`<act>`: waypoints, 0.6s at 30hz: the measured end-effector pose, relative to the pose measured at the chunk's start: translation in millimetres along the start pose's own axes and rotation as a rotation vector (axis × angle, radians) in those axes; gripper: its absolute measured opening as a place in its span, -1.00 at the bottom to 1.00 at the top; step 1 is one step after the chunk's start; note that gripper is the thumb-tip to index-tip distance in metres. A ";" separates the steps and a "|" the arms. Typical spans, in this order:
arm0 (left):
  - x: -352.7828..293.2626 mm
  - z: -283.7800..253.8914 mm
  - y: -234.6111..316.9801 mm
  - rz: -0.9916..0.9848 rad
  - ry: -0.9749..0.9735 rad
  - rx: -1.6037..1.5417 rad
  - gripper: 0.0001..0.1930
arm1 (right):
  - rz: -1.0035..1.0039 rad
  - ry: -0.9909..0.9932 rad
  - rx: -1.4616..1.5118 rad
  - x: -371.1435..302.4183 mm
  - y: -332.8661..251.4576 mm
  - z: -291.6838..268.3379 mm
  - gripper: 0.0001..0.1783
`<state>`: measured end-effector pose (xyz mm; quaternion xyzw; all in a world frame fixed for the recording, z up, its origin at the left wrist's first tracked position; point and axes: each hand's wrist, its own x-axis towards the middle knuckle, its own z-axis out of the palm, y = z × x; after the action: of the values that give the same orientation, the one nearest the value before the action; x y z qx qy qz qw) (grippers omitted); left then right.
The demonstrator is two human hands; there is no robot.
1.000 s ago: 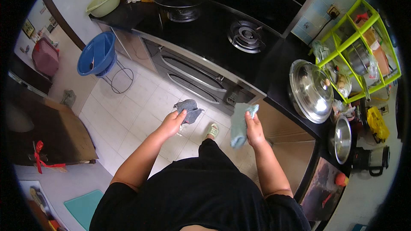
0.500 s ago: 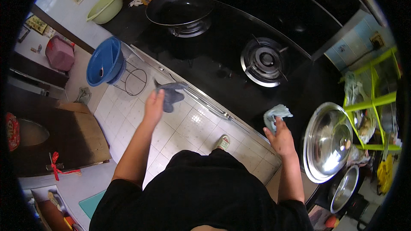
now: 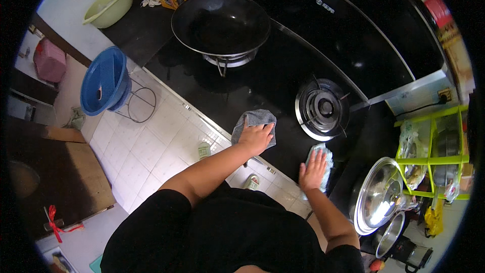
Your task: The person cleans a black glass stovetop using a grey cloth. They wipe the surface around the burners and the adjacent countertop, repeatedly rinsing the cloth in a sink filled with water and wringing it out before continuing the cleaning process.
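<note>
My left hand point(image 3: 255, 137) lies on a grey cloth point(image 3: 258, 117) at the front edge of the black stove top point(image 3: 275, 88). Its fingers are spread over the cloth and press it down. Farther right, my right hand point(image 3: 313, 173) rests flat, fingers stretched, on a pale blue-green cloth point(image 3: 324, 152). A gas burner point(image 3: 326, 112) with a metal ring stands just beyond that hand. At the far left of the stove, a black wok point(image 3: 220, 25) sits on the other burner point(image 3: 233, 60).
Right of my right hand stand a shiny domed pot lid point(image 3: 380, 197), a steel bowl point(image 3: 390, 234) and a green rack point(image 3: 429, 161). A blue basin point(image 3: 104, 82) rests on a wire stand point(image 3: 140, 105) left of the counter. A pale green basin point(image 3: 109, 5) sits at the back left.
My left hand has brought the grey cloth from over the floor rightward onto the stove edge. My right hand has flattened onto the pale cloth, now spread out. The view has shifted.
</note>
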<state>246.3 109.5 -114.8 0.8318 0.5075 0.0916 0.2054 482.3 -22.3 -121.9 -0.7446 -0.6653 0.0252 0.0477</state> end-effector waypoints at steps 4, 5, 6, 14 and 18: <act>17.6 -45.8 -57.8 0.030 -0.145 0.038 -0.54 | 0.045 -0.125 -0.030 25.6 -74.1 7.4 -0.21; 22.0 -60.1 -77.4 0.009 -0.163 0.015 -0.53 | 0.028 -0.172 -0.034 37.5 -92.8 5.9 -0.20; 25.4 -64.9 -103.4 -0.040 -0.150 0.006 -0.51 | -0.003 -0.215 -0.019 51.3 -115.4 4.4 -0.19; 41.0 -147.2 -285.7 -0.306 0.033 0.113 -0.42 | -0.379 -0.269 0.073 166.3 -296.7 27.7 -0.17; 60.4 -175.4 -352.3 -0.394 0.119 0.146 -0.43 | -0.530 -0.246 0.091 223.4 -380.4 34.1 -0.17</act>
<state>-72.9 347.5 -113.7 0.7223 0.6768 0.0616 0.1282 128.2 242.8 -110.2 -0.5332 -0.8356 0.1318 0.0049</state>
